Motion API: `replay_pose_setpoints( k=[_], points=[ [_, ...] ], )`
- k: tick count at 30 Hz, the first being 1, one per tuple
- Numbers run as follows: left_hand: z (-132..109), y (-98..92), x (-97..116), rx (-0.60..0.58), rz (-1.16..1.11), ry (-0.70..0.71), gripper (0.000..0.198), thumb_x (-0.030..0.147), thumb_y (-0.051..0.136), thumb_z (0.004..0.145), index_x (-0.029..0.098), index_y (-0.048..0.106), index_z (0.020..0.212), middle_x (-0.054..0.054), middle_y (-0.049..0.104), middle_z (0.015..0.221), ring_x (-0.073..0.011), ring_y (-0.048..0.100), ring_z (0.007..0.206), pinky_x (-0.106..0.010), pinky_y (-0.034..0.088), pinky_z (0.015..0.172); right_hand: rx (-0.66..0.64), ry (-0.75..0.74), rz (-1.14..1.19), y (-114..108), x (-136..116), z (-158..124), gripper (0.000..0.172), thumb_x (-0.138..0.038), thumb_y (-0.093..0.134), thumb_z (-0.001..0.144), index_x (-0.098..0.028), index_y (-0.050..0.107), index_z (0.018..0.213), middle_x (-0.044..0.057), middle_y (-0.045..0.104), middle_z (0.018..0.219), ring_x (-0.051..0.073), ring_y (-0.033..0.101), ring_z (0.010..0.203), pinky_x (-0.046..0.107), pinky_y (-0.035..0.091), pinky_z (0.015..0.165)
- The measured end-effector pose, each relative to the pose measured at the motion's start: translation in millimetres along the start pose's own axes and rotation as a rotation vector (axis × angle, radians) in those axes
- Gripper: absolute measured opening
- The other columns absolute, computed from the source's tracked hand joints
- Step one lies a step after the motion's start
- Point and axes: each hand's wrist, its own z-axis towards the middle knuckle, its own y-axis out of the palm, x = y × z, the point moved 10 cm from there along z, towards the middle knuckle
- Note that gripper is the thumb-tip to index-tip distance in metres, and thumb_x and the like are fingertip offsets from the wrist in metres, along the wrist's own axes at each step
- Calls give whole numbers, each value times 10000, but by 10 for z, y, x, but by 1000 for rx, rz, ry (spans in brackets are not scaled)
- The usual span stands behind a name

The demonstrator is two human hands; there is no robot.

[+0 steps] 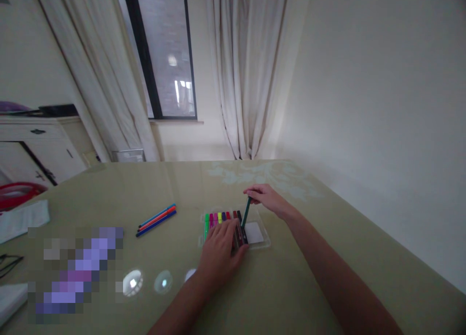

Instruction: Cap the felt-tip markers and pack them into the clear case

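My right hand (262, 197) pinches the upper end of a dark green marker (246, 211). The marker stands tilted, its lower end down at the clear plastic case (267, 242). Inside that case several coloured markers (207, 223) lie side by side, bright green at the left and dark ones at the right. Over their lower parts rests my left hand (221, 242), fingers stretched forward and the thumb out by a black marker (244, 236). The right part of the case shows a whitish base with no marker lying on it.
Three markers, light blue, orange-red and dark blue (157, 224), lie together left of the case. A pixelated purple-blue patch (83, 269) covers something at the lower left. Farther left are a pale cloth or paper (24, 220) and a red round object (22, 194). A wall borders the table's right.
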Motion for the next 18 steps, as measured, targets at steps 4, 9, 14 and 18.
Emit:
replay_pose_setpoints(
  k=[4,9,14,18],
  points=[
    [-16,89,32,-98,112,46,561,439,645,935,241,547,1451,-118,575,1519,-328,524,1393,-543,393,1183,-108,71,-91,23,160,-25,249,-332,686,927,-156,797,1065,41,747,836,139,654,698,249,551,671],
    [12,-11,-44,-119,112,22,535,472,677,918,228,598,1387,-118,601,1483,-328,542,1365,-536,414,1159,-170,125,-107,302,326,-44,268,-200,612,962,-147,756,1181,53,762,908,126,670,733,234,551,698],
    [20,-60,-45,-104,118,32,537,519,693,904,244,611,1358,-116,615,1452,-329,556,1330,-535,415,1143,-147,116,-155,438,433,-20,236,-161,657,923,-141,737,1145,64,757,900,145,700,762,233,570,692],
    [18,-37,-43,-110,135,27,552,519,699,899,245,601,1369,-113,613,1452,-333,546,1336,-536,405,1149,-104,100,-229,403,426,-13,185,-147,697,879,-151,749,1057,74,759,972,159,702,804,257,568,731]
  ],
)
